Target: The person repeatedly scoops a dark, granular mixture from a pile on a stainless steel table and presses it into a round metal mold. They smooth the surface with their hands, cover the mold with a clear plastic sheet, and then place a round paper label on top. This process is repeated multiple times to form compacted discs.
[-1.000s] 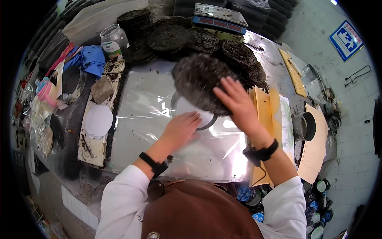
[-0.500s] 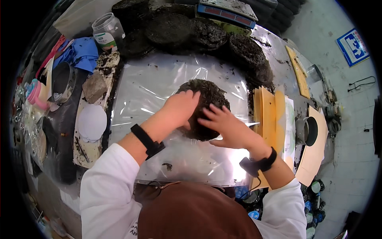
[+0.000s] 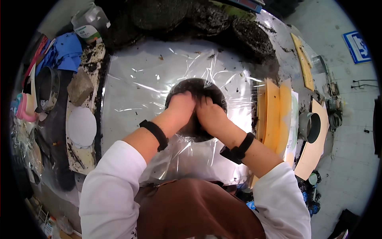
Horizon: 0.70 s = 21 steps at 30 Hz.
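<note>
A round dark cake of compressed leaves [image 3: 199, 88] lies on a sheet of clear plastic film [image 3: 139, 87] spread over the table. My left hand [image 3: 181, 106] and my right hand [image 3: 209, 115] rest side by side on the near half of the cake, palms down, fingers together, pressing on it. Film is folded over the cake's far edge. Both wrists carry black bands.
Several more dark round cakes [image 3: 250, 36] are piled at the table's far edge. Orange and tan paper sheets [image 3: 272, 115] lie to the right, beside a metal ring mould [image 3: 309, 126]. To the left are a white disc [image 3: 81, 126], a stone block [image 3: 79, 87], a blue cloth [image 3: 65, 51] and a jar [image 3: 89, 22].
A second ago my right hand held the cake lifted above the film. It was then set down on the film, and both hands now press flat on it.
</note>
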Available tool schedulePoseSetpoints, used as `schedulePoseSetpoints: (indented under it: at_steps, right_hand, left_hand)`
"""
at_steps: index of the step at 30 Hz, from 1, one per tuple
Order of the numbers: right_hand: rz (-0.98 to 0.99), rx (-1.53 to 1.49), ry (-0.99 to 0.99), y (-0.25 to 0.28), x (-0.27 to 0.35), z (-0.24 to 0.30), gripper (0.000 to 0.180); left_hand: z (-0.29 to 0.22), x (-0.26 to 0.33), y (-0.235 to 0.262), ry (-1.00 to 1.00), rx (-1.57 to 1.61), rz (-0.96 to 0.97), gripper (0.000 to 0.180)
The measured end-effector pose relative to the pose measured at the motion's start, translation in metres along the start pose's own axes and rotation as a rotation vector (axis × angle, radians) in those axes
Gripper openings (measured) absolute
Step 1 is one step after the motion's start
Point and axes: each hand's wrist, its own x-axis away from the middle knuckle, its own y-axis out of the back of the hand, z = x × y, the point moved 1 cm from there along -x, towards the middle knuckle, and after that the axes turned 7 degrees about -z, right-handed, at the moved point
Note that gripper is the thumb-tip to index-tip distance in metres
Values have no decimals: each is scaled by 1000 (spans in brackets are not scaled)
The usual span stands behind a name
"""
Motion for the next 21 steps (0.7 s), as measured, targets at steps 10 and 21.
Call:
schedulePoseSetpoints:
  at_steps: [10, 21]
  right_hand:
    - [-29, -1657, -499, -28, 23, -82, 63]
    - [-569, 85, 226, 114, -233, -66, 96]
  left_hand:
    - [-32, 86, 17, -344, 376, -220, 42]
    - [17, 46, 43, -38, 211, -413, 77]
